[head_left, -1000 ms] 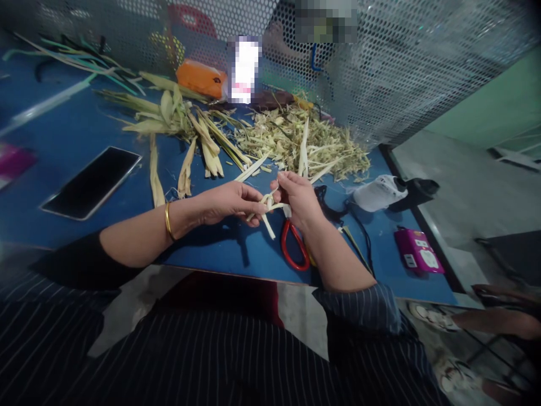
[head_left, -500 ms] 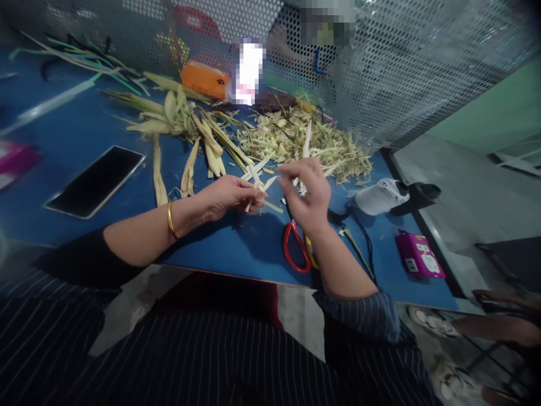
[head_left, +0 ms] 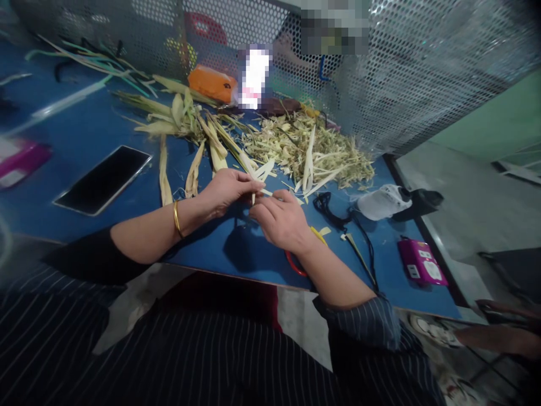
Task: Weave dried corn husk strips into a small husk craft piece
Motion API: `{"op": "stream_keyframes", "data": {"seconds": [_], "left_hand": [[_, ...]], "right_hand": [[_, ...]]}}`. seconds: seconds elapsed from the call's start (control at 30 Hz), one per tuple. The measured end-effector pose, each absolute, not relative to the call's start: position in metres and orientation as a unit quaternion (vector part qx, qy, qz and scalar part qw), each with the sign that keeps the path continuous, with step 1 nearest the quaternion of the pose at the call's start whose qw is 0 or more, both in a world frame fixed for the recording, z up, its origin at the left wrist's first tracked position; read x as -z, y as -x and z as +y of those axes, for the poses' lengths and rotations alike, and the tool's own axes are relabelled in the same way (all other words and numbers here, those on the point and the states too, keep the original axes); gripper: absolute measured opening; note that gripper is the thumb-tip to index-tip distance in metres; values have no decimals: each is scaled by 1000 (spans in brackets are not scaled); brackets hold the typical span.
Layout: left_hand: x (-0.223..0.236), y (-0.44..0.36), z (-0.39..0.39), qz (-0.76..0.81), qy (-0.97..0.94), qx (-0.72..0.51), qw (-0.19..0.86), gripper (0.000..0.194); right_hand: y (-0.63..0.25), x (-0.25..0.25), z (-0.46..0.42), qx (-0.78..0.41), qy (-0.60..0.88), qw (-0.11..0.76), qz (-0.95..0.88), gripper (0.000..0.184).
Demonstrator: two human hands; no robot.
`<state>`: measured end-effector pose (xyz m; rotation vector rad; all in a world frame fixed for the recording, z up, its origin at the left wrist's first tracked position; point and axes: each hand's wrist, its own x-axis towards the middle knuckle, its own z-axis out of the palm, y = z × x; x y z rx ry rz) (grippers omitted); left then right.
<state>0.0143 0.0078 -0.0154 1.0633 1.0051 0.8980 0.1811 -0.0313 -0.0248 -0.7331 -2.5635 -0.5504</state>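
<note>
Blue table [head_left: 198, 248], red handle [head_left: 291, 264] near front edge | left hand [head_left: 228, 190] pinching pale strips [head_left: 265, 170] | right hand [head_left: 282, 221] curled beside, grip unclear

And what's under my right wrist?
A red loop shows on one side of your right wrist, a yellow strip on the other, against the blue table; anything directly beneath is covered.
</note>
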Motion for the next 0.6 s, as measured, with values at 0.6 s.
{"op": "stream_keyframes", "data": {"seconds": [0.6], "left_hand": [[11, -12, 10, 449, -445, -405, 661, 24]], "right_hand": [[-189, 19, -23, -176, 516, 347, -763, 31]]}}
